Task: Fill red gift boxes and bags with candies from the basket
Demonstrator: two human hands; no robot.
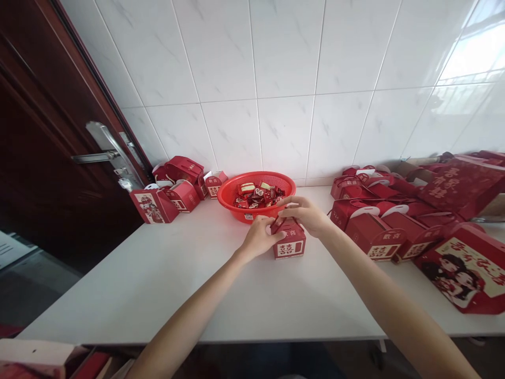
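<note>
A small red gift box with gold and white lettering on its front stands upright on the white table, just in front of the candy basket. My left hand grips the box's upper left side, its thumb lying across the front. Over the top, my right hand has its fingers curled around the box's dark red ribbon handle. The fingers partly hide the top of the box. Behind both hands, an orange-red plastic basket holds several wrapped candies.
Several red gift boxes stand at the back left by a dark door. Many more boxes crowd the right, with a larger picture box near the front edge. An open carton lies at the lower left. A tiled wall borders the table.
</note>
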